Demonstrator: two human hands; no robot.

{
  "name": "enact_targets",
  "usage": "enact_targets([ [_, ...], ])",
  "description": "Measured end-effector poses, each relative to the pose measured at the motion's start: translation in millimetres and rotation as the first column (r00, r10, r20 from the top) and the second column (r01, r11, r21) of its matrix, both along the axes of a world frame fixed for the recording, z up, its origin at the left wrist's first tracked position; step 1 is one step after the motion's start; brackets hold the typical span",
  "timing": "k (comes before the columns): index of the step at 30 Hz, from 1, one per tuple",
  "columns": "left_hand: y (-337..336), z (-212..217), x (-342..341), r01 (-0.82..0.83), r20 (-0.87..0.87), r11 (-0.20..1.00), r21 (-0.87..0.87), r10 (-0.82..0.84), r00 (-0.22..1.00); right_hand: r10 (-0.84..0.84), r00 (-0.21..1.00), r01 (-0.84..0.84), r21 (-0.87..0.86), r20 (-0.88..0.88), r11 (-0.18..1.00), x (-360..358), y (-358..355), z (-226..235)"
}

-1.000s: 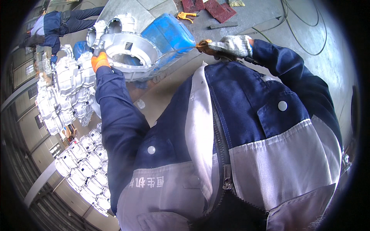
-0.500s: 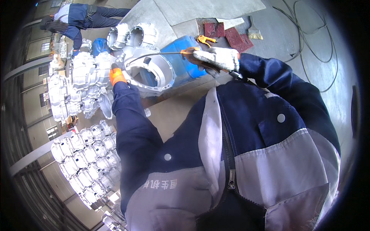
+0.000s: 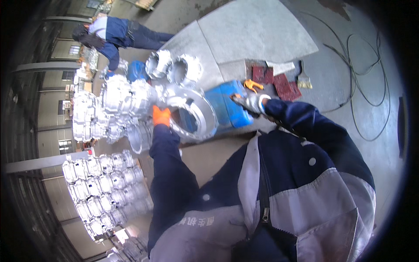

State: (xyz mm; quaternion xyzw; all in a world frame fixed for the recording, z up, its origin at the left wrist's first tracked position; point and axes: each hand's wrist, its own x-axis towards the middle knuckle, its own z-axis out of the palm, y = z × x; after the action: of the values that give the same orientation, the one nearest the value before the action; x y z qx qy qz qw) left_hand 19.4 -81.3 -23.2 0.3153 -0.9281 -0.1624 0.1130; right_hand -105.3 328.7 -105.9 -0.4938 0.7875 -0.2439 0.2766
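A large silver cast metal housing (image 3: 206,114) with a wide round opening lies in front of me. My left hand (image 3: 161,117), in an orange glove, is closed at the left side of its rim; the fingertips are partly hidden. My right hand (image 3: 253,104), in a whitish glove, is closed around an orange-handled tool (image 3: 236,97), right of the housing and over a blue plastic container (image 3: 229,102). The tool's thin rod cannot be made out now. An orange air blow gun (image 3: 253,84) lies just beyond that hand.
More silver housings (image 3: 185,70) stand behind and to the left, with several stacked rows (image 3: 102,192) lower left. Dark red pads (image 3: 286,87) and a flat brush (image 3: 304,78) lie at the right. A hose (image 3: 352,74) coils on the floor. A co-worker (image 3: 126,35) bends over parts at far left.
The view has shifted, so the scene sits lower and further right. My right hand has turned, and the long rod that reached into the housing no longer shows. My left hand stays at the rim.
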Motion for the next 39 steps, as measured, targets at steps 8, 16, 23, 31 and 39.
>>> enact_targets([
  [8,-6,0,-1,0.031,-0.069,0.952,0.306,-0.011,0.998,-0.244,0.297,0.149,0.208,0.923,0.967,-7,32,18],
  [16,29,18,0,0.486,-0.322,0.783,0.389,-0.378,0.868,0.229,0.139,0.754,-0.253,0.963,0.607,-1,37,8],
  [23,19,13,2,0.498,-0.291,0.753,0.43,-0.407,0.866,0.081,0.004,0.877,-0.042,0.997,0.478,-4,48,-47],
  [31,17,15,2,0.531,-0.345,0.703,0.473,-0.407,0.846,0.289,-0.226,0.828,0.027,0.93,0.56,18,44,-42],
  [39,36,29,2,0.518,-0.353,0.611,0.598,-0.378,0.856,0.072,-0.378,0.833,0.305,0.923,0.463,23,40,-70],
])
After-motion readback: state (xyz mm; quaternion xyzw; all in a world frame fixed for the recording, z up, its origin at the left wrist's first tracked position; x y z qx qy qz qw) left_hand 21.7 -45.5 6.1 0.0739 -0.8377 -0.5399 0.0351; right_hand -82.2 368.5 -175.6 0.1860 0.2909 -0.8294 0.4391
